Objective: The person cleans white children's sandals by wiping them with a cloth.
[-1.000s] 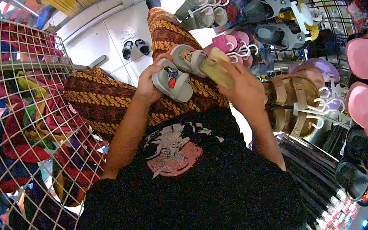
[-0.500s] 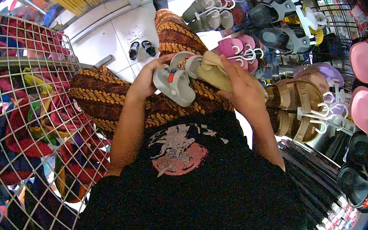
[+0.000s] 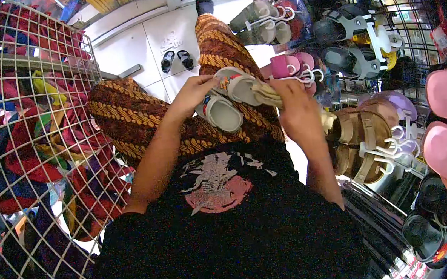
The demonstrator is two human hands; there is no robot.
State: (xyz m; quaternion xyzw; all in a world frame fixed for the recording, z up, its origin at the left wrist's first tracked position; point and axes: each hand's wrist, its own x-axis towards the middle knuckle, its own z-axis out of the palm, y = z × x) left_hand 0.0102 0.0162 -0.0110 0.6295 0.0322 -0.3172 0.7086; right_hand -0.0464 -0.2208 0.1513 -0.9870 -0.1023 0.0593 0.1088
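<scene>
Hanging sandals (image 3: 364, 142) are crowding the shop's right side. Above the lap (image 3: 139, 121), the left hand (image 3: 190, 95) is pinching grey child's sandals (image 3: 225, 114), while the right hand (image 3: 298, 113), fingers curled tight, is clamping the pair together.

Half hidden under the right hand (image 3: 299, 114): a beige sandal (image 3: 263, 94), fingertips out of sight too. Too small to make out: the charm (image 3: 207, 107) on the grey sandal (image 3: 226, 116). Cut off at four o'clock by the dark rim: black sandals (image 3: 432, 226).
</scene>
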